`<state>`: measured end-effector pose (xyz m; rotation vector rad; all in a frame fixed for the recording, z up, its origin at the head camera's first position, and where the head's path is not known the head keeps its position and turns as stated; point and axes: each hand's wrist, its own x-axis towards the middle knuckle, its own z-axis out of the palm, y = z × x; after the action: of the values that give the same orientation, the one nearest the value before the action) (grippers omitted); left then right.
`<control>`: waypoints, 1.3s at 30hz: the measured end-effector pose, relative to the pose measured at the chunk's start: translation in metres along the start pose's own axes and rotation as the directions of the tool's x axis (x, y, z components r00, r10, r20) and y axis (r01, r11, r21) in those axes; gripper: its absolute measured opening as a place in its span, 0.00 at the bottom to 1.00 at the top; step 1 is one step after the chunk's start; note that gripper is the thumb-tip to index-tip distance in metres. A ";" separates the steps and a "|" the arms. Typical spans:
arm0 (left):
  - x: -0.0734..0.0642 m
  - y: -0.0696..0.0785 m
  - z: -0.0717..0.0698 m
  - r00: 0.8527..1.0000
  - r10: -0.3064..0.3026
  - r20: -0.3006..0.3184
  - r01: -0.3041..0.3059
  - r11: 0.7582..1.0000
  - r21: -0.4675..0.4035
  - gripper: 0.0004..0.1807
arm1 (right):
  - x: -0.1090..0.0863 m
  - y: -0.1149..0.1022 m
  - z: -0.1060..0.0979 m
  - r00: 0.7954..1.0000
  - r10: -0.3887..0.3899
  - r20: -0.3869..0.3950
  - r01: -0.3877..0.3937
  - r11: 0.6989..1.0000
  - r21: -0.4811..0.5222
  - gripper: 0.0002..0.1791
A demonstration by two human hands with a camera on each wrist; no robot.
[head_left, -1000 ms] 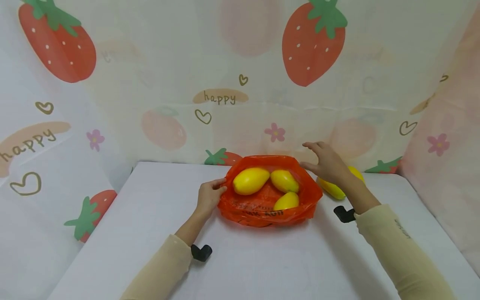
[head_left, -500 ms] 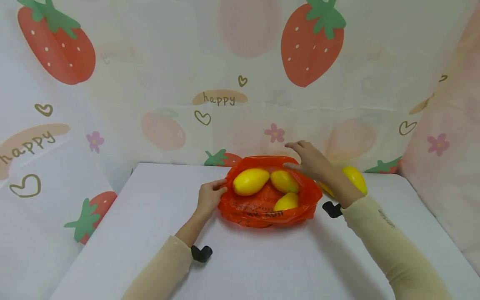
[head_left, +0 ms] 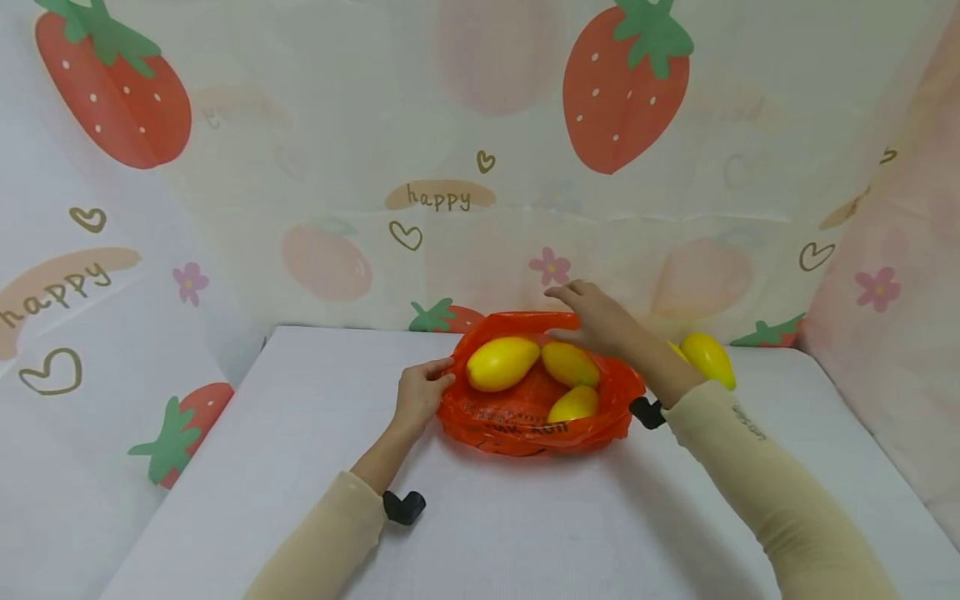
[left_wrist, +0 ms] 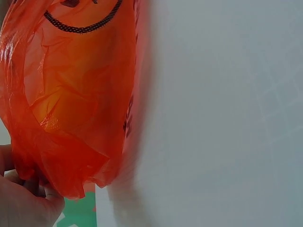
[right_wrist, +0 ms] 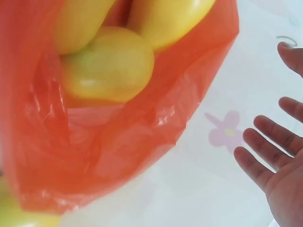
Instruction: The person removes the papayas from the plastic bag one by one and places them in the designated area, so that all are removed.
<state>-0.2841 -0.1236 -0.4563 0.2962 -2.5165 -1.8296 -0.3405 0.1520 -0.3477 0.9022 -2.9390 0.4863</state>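
An orange-red plastic bag (head_left: 510, 437) with dark print sits on the table, its mouth spread wide. Three smooth yellow mango-shaped fruits lie inside: a large fruit (head_left: 502, 364) at left, another (head_left: 570, 364) behind right, a third (head_left: 574, 404) nearer the front. My left hand (head_left: 417, 396) pinches the bag's left rim; in the left wrist view, thumb and fingers (left_wrist: 28, 189) gather its crumpled edge. My right hand (head_left: 600, 321) hovers over the bag's back right rim. In the right wrist view that hand (right_wrist: 284, 161) has its fingers spread, with nothing in them.
More yellow fruit (head_left: 707, 360) lies on the table right of the bag, partly behind my right forearm. The white table (head_left: 525, 533) ends at the back against a strawberry-printed curtain (head_left: 322, 167). Black wrist mounts (head_left: 403, 507) stick out below both wrists.
My right hand has moved left from the fruit at the right to above the bag's back right part, uncovering more of that fruit. The left hand and bag stay put.
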 end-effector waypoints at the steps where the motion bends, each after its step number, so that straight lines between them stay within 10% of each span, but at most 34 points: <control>1: 0.000 0.000 0.000 1.000 0.000 0.001 0.000 1.000 0.001 0.19 | 0.001 -0.001 0.001 1.000 -0.009 0.005 0.009 1.000 -0.001 0.38; 39: 0.002 -0.004 0.003 0.999 0.037 -0.004 -0.037 0.999 0.014 0.18 | 0.029 -0.031 0.057 0.973 -0.089 0.211 0.102 0.993 -0.052 0.36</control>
<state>-0.2863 -0.1221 -0.4611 0.2523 -2.5152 -1.7975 -0.3441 0.0950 -0.3892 1.1461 -3.0547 0.3104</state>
